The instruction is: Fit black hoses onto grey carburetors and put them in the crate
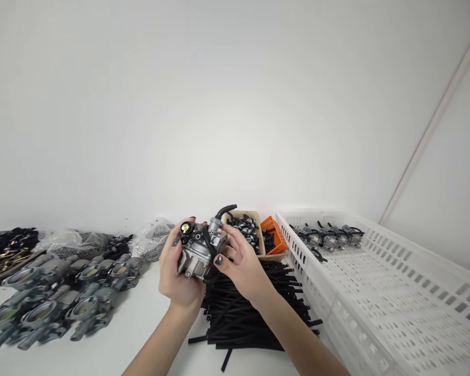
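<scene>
A silver metal carburetor point(198, 253) with black hoses is held up in front of me, above the white table. My left hand point(180, 271) wraps round its left side, near a black part with a brass-coloured centre. On the right side, the fingers and thumb of my right hand point(243, 261) grip the body beside a black hose. One short black hose point(226, 210) curves up from the top of the carburetor. Beneath my hands lies a pile of black rubber tubes point(246, 318).
Several grey carburetors point(43, 313) stand at the left, before plastic bags point(152, 240) of small parts. A cream bin point(260, 235) and an orange basket point(282, 243) hold parts behind the tubes. At right, a white crate point(337, 308) contains several carburetors point(331, 237).
</scene>
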`<state>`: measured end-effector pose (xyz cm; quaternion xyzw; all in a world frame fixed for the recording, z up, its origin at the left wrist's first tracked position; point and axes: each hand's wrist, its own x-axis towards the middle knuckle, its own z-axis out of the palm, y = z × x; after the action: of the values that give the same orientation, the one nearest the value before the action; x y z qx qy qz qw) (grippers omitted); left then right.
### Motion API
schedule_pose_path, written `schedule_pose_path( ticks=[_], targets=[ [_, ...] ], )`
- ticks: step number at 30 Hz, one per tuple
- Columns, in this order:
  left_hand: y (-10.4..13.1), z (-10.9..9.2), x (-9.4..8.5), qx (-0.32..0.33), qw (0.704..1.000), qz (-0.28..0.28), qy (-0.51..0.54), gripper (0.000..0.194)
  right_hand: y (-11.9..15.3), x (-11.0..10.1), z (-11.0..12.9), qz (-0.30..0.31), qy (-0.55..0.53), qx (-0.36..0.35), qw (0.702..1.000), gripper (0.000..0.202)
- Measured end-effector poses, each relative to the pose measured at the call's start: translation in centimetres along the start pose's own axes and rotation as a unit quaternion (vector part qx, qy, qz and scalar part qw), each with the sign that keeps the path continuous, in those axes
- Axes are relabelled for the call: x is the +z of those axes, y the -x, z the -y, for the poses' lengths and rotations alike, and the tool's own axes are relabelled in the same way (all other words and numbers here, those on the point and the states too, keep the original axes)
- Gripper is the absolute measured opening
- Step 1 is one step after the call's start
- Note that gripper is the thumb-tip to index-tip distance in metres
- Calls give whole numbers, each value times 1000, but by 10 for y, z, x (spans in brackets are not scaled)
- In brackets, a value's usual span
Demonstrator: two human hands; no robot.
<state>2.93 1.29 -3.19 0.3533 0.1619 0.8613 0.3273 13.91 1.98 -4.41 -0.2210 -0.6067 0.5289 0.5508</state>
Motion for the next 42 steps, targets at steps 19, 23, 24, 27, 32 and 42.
schedule_pose_path(
  ticks=[19,23,24,27,32,42],
  targets=[
    [9,5,18,-449,845,-89,277,30,-9,-34,20,-137,72,-139,978,22],
    [9,5,17,-454,845,-86,268,30,-10,-35,13,-169,70,-133,974,25],
    [8,5,16,-453,847,-85,264,30,-11,-35,12,-169,68,-129,975,25],
    [6,4,17,-444,859,-78,243,31,-12,-37,13,-174,69,-119,975,29],
    [5,5,15,-396,890,-77,212,30,-5,-35,21,-128,93,-81,984,33],
    [11,-14,-4,255,940,194,-113,45,21,5,40,-6,30,-93,995,58]
  ],
)
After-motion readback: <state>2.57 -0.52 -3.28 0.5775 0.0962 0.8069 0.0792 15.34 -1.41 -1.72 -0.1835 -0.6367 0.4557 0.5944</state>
